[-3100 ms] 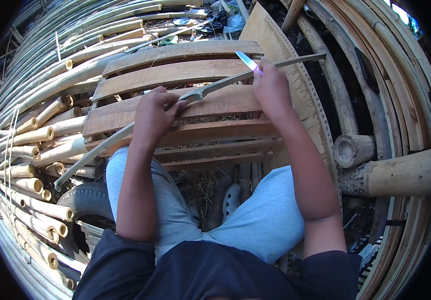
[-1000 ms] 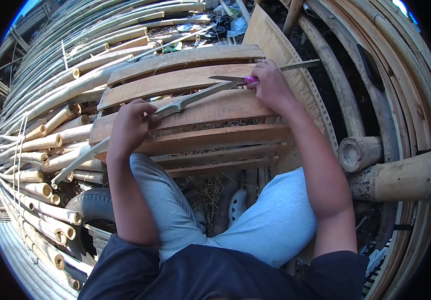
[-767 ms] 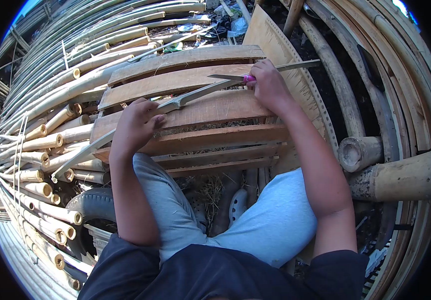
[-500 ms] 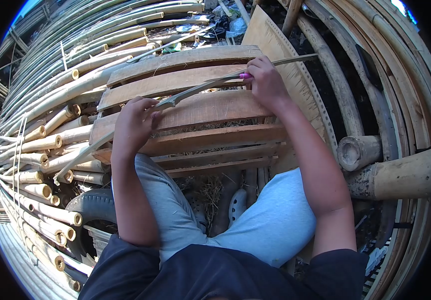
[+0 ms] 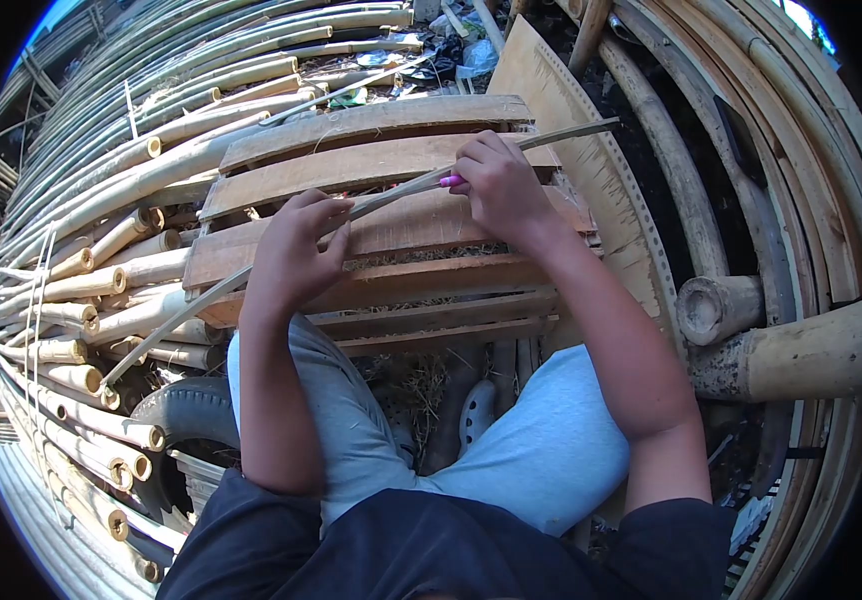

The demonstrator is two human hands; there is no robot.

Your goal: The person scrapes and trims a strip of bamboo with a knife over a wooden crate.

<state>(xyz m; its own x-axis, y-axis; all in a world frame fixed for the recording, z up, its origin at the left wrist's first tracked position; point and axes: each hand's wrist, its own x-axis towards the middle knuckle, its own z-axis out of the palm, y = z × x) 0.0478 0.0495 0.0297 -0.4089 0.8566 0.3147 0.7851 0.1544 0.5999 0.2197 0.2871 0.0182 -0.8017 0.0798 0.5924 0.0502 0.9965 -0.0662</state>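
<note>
Right hand [image 5: 501,190]: clenched on pink-handled knife [image 5: 451,181]; my fingers cover most of it, blade hard to make out. Strip [image 5: 571,132] runs 8 to 2 o'clock above slatted bench [image 5: 291,180]. Left hand [image 5: 301,250] over strip, thumb apart; whether grasping, cannot tell.

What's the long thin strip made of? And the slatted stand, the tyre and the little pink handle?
Long thin strip: probably split bamboo, dull and unpainted; it's pale, slim and slightly bent.
Slatted stand: wood, seemingly unvarnished, with brown boards and rough edges.
Tyre: most likely rubber, dark and matte, with a grooved tread.
Pink handle: maybe plastic, being so bright, but too little shows.
</note>
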